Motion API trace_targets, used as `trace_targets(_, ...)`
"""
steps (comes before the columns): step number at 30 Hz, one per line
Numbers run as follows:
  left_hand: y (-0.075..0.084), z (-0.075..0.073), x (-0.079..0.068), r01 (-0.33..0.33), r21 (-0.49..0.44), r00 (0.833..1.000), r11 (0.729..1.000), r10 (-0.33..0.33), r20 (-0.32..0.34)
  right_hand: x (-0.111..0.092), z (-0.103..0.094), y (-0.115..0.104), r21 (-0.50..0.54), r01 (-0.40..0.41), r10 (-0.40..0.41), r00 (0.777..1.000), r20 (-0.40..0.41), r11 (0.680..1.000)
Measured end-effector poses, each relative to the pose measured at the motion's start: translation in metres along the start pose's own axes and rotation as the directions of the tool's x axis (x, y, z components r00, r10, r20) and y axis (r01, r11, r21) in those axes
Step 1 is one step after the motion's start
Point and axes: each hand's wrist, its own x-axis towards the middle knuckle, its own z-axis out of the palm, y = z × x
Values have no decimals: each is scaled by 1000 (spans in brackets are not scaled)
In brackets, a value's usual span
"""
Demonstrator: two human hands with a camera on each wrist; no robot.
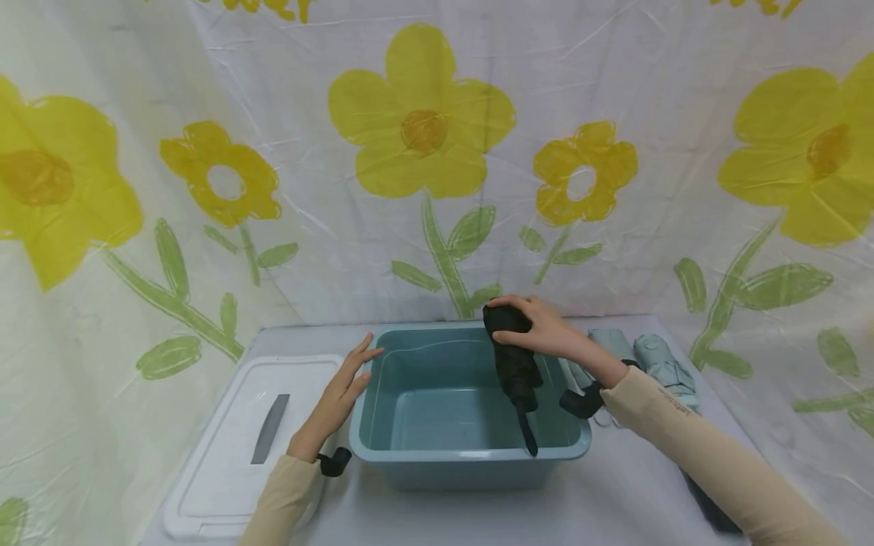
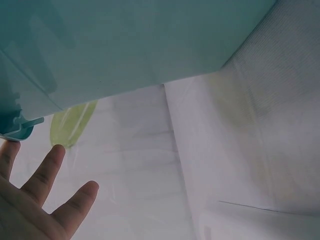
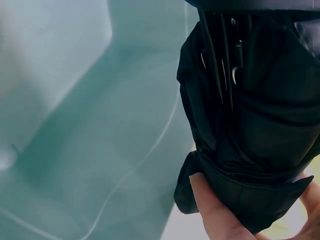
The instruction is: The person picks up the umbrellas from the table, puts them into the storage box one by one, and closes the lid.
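A folded black umbrella (image 1: 514, 364) hangs over the right part of a blue-green plastic bin (image 1: 471, 474), its wrist strap dangling across the front rim. My right hand (image 1: 542, 327) grips the umbrella near its upper end. Up close in the right wrist view, fingers and thumb pinch the dark fabric of the umbrella (image 3: 270, 140), with its metal ribs showing. At the bin's left rim, my left hand (image 1: 341, 394) rests with its fingers spread. In the left wrist view the left hand (image 2: 35, 205) has straight fingers, one touching the underside of the bin's rim (image 2: 22, 131).
A white lid (image 1: 225, 447) with a grey handle lies left of the bin. Right of it lie two pale blue-green folded umbrellas (image 1: 662, 364), one partly behind my right arm. A dark object (image 1: 710, 500) sits near the right table edge. A flower-printed curtain (image 1: 307, 265) hangs behind.
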Motion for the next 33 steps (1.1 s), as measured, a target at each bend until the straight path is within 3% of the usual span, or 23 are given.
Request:
trace_targets(11, 0, 0, -2, 6, 6, 1000, 1000, -6, -1, 19, 21, -16, 44, 47, -49, 997, 57, 998)
trace_targets(33, 2, -1, 1, -2, 18, 1000, 1000, 2, -7, 42, 66, -33, 101, 79, -88, 992, 92, 992)
